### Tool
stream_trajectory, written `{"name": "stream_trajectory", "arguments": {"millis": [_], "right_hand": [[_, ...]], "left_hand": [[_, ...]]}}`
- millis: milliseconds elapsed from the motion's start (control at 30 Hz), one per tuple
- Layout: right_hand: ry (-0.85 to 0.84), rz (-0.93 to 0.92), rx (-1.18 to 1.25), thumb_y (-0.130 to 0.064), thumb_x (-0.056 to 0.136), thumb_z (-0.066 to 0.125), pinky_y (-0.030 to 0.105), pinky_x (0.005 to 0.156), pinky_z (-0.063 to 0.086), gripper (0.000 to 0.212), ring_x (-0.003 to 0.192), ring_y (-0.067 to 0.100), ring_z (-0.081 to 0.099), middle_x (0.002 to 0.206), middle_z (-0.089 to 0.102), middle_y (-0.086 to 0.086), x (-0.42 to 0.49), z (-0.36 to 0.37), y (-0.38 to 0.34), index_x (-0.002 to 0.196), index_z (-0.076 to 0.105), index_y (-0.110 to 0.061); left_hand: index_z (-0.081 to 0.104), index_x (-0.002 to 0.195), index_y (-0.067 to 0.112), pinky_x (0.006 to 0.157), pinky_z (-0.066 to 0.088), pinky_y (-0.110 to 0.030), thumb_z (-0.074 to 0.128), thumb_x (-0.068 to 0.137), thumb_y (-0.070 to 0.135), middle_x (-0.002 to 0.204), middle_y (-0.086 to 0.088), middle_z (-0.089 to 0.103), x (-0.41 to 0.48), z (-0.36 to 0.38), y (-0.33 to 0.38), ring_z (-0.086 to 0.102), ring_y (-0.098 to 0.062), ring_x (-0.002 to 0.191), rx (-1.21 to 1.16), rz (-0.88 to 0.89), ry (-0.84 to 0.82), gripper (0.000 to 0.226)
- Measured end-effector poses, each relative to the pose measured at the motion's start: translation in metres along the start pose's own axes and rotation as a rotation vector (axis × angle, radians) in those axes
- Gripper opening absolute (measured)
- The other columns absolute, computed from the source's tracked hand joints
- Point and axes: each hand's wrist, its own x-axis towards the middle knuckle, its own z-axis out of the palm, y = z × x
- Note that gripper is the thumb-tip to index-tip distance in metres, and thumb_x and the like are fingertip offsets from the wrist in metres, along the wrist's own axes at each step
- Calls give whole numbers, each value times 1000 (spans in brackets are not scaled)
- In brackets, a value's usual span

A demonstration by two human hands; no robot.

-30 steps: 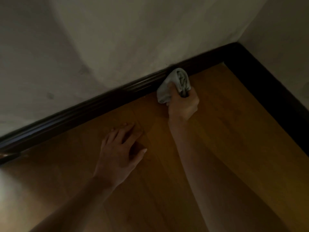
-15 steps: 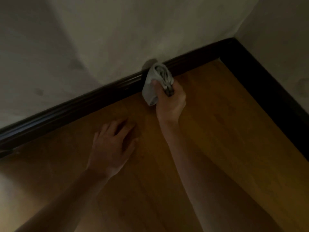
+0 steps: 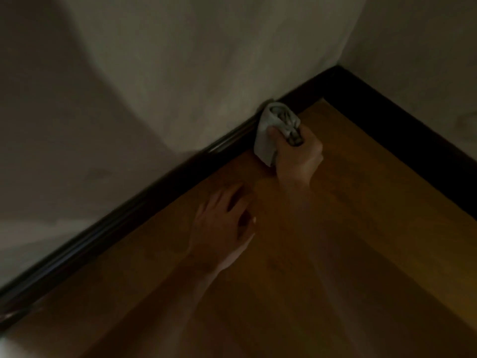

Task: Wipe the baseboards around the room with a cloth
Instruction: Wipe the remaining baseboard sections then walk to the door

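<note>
A dark wooden baseboard runs diagonally along the foot of the pale wall toward the room's corner. My right hand grips a bunched grey cloth and holds it against the baseboard, a short way left of the corner. My left hand rests on the wooden floor with fingers spread, below and left of the cloth. The baseboard behind the cloth is hidden.
A second dark baseboard runs along the right wall and meets the first at the corner. Brown wooden floor fills the lower right. The scene is dim and slightly blurred.
The view has shifted, so the corner sits further right. My right hand with the cloth slid left along the baseboard and then back toward the corner. My left hand stays on the floor.
</note>
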Motion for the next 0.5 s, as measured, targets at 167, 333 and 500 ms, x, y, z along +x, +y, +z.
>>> {"name": "stream_trajectory", "arguments": {"millis": [167, 333, 500], "right_hand": [[-142, -3, 42, -37, 77, 84, 30, 76, 59, 27, 85, -1, 67, 87, 70, -19, -17, 5, 3, 101, 75, -29], [-37, 38, 21, -33, 79, 83, 25, 70, 56, 26, 78, -1, 65, 85, 71, -15, 15, -4, 0, 103, 76, -25], [117, 65, -52, -33, 81, 79, 25, 74, 54, 29, 83, 4, 62, 88, 67, -11, 54, -15, -8, 106, 75, -20]], "left_hand": [[55, 142, 24, 99, 44, -47, 56, 88, 44, 145, -6, 50, 22, 12, 6, 47, -28, 129, -39, 81, 35, 58], [49, 146, 27, 108, 38, -46, 51, 87, 47, 149, -3, 46, 26, 8, 13, 41, -26, 134, 74, 53, -27, 62], [51, 145, 25, 103, 42, -45, 50, 88, 46, 148, -5, 48, 26, 9, 11, 43, -25, 133, 127, 79, -13, 61]]}}
